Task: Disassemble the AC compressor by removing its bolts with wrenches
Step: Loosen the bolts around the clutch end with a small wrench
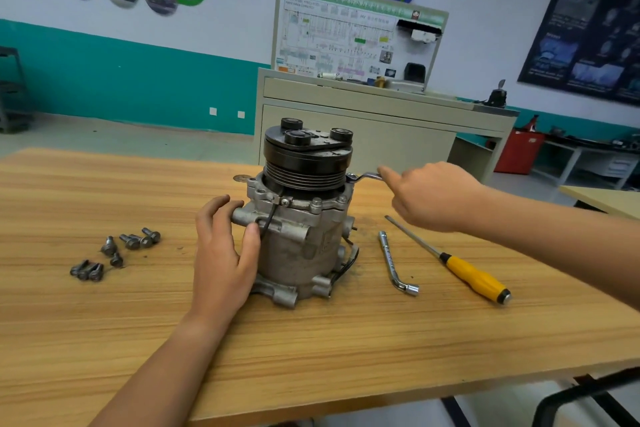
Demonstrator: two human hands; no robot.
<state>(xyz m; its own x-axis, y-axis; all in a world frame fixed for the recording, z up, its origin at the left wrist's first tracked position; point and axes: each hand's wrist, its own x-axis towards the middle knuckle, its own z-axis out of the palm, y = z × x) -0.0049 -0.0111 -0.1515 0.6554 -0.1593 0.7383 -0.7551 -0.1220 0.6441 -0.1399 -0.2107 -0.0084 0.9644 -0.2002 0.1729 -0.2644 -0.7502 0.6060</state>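
Right grip closes round the handle of a slim wrench, whose head meets a bolt on the upper flange of the compressor, on its right side. Left grip clasps a lug on the compressor's left. It stands upright on the bench. Seat the wrench head fully, hold it level, pull steadily, and brace firmly against twisting.

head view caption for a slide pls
Left hand steadies the upright compressor while the right hand holds a wrench at its upper rim; loose bolts lie alongside.
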